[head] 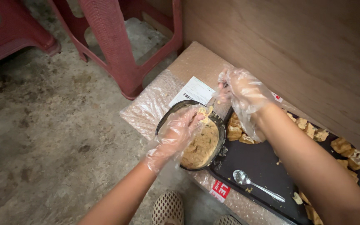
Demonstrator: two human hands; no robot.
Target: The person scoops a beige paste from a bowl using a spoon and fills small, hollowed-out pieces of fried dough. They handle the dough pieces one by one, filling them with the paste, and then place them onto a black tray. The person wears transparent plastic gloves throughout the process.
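While a person crouches over a low box wrapped in clear bubble film (pixel 146 109) that serves as a worktop, both hands, sheathed in thin clear plastic gloves, work at a black oval plastic bowl of pale, lumpy tan filling (pixel 201 146) set at the box's near left edge. Fingers of the left hand (pixel 180 133) curl over the bowl's left rim and dip into the mixture, pinching a small clump. Raised just beyond the bowl's far rim, the right hand (pixel 242 93) has its fingertips drawn together in a narrow grip on a bit of the same filling, wrist bent downward. Soft, moist and sticky by its look, the filling would likely smear and cling to the gloves, so small pinches from the top suit it best, with the light bowl steadied at its rim. Right of the bowl lies a flat black rectangular tray (pixel 259 162) carrying a metal spoon (pixel 255 185) and golden fried tofu puffs (pixel 309 129). Red plastic stools (pixel 113 46) stand on the concrete floor beyond.
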